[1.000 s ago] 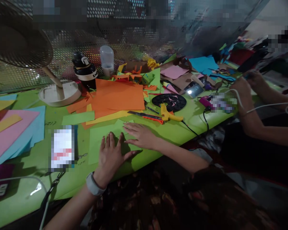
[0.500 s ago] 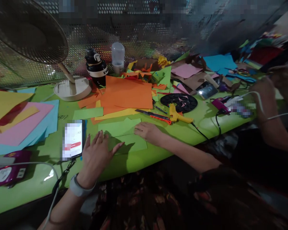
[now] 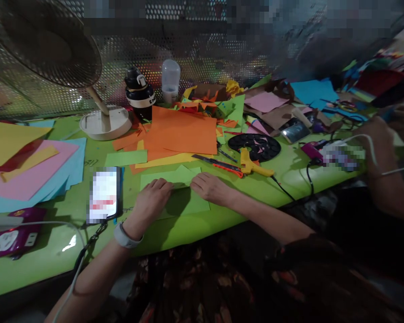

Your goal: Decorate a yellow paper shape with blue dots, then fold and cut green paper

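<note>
A light green sheet of paper [image 3: 191, 204] lies near the table's front edge, with a raised edge or strip running between my hands. My left hand [image 3: 150, 202], with a pale band on its wrist, has its fingers bent together over the left part of that edge; its thumb is hidden. At the right part, my right hand [image 3: 210, 186] grips the paper with curled fingers. Just behind them are a utility knife [image 3: 218, 166] with an orange handle and a yellow glue gun [image 3: 254, 165].
A phone [image 3: 104, 193] lies left of my left hand. Orange sheets [image 3: 185, 132], a black palette [image 3: 255, 146], a black bottle [image 3: 140, 96] and a fan [image 3: 106, 123] stand or lie behind. Purple power strips [image 3: 18, 235] with cables are on the left and right. Another person's arms [image 3: 379, 152] are at the right.
My left hand has moved right and inward, from spread flat beside the phone to fingers bent on the green paper. My right hand stays at the paper's right side.
</note>
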A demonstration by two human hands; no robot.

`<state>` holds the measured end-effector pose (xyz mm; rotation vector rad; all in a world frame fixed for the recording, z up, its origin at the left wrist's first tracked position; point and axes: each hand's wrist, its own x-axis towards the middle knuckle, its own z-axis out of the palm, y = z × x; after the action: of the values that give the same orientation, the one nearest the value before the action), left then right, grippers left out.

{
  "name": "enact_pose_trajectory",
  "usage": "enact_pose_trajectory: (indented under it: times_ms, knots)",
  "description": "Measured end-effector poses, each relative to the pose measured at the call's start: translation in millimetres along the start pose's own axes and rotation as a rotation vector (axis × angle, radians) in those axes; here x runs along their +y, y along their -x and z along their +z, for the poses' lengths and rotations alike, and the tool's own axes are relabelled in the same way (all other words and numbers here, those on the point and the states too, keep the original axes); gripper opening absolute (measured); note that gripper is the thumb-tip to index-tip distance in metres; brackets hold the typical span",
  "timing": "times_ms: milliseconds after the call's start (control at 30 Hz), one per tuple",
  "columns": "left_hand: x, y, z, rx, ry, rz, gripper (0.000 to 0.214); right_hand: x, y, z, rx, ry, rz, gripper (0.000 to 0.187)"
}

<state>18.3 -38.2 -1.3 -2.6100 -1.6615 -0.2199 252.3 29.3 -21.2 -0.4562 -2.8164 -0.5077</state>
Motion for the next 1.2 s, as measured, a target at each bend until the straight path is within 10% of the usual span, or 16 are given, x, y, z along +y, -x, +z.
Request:
enact_pose_trajectory:
  times_ms: [767, 967, 1200]
  knots:
    - [-20.8, -18.9, 2.0, -0.066, 0.376, -0.210, 0.024, 9.4, -9.1, -4.3, -0.155, -0.613, 0.562, 0.013]
    - [13.5, -17.4, 2.4, 0.081, 0.057, -0.236, 0.029, 16.0, -14.8, -7.8, -0.238, -0.705, 0.641, 0.011]
    - [52.3, -13.9, 23.0, -0.038, 0.084, -0.070, 0.069, 16.6, -18.6, -7.5, -0.241, -0.689, 0.652, 0.010]
